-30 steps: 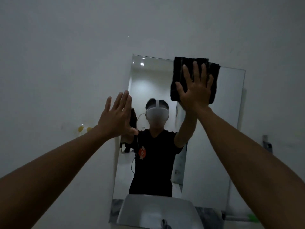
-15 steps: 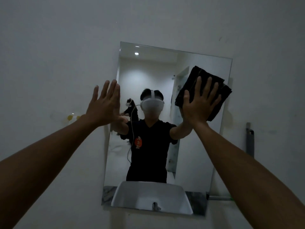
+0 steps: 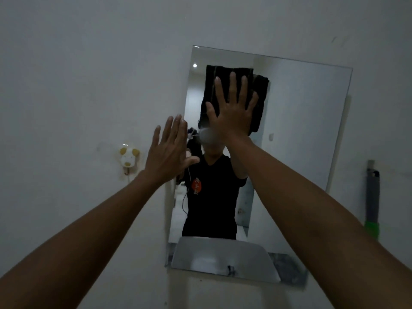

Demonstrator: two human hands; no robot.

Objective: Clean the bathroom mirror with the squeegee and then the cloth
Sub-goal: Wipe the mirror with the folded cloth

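- Cloth (image 3: 258, 101) work is the step in hand: we press the dark cloth flat against the upper middle of the mirror (image 3: 307, 130) with our right hand (image 3: 231, 112), fingers straight and spread, nothing clenched.
- Our left hand (image 3: 169, 150) is released, palm flat at the mirror's left edge, holding nothing.
- A grey handle with a green band (image 3: 372, 201), likely the squeegee, leans on the wall to the right, so we judge that stage finished.
- Next we should sweep the cloth across the unwiped glass, keeping even pressure.
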